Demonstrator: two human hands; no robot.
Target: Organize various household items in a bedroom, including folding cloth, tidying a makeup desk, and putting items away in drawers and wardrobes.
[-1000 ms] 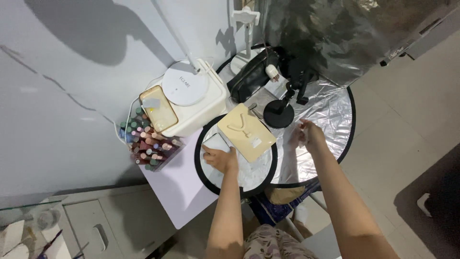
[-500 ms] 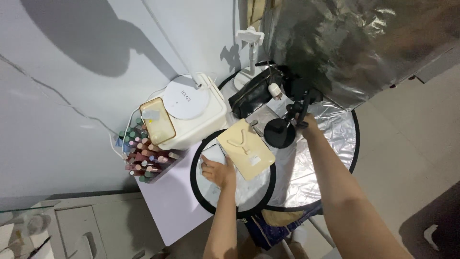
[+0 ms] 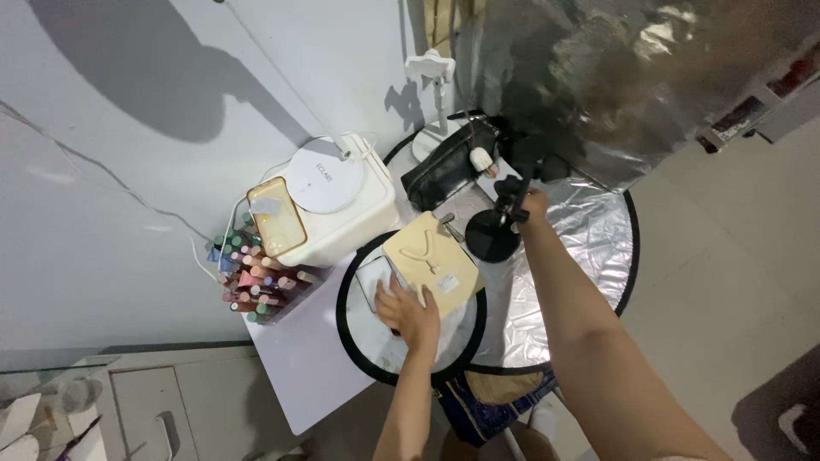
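The small black stand point(image 3: 494, 232) rises from a round base on the crinkled silver reflector point(image 3: 589, 248) that covers the right of the white desk point(image 3: 299, 367), against a pale grey wall. The beige card point(image 3: 431, 265) carrying a necklace lies just left of it, on a round white disc point(image 3: 376, 350) with a black rim. Farther left — a white box point(image 3: 342, 213) with a phone leaning on it, then a rack of coloured bottles point(image 3: 252, 282). The right hand point(image 3: 531, 205) is clenched on the stand's stem; the left hand point(image 3: 410, 314) lies flat and released, touching the card's lower edge.
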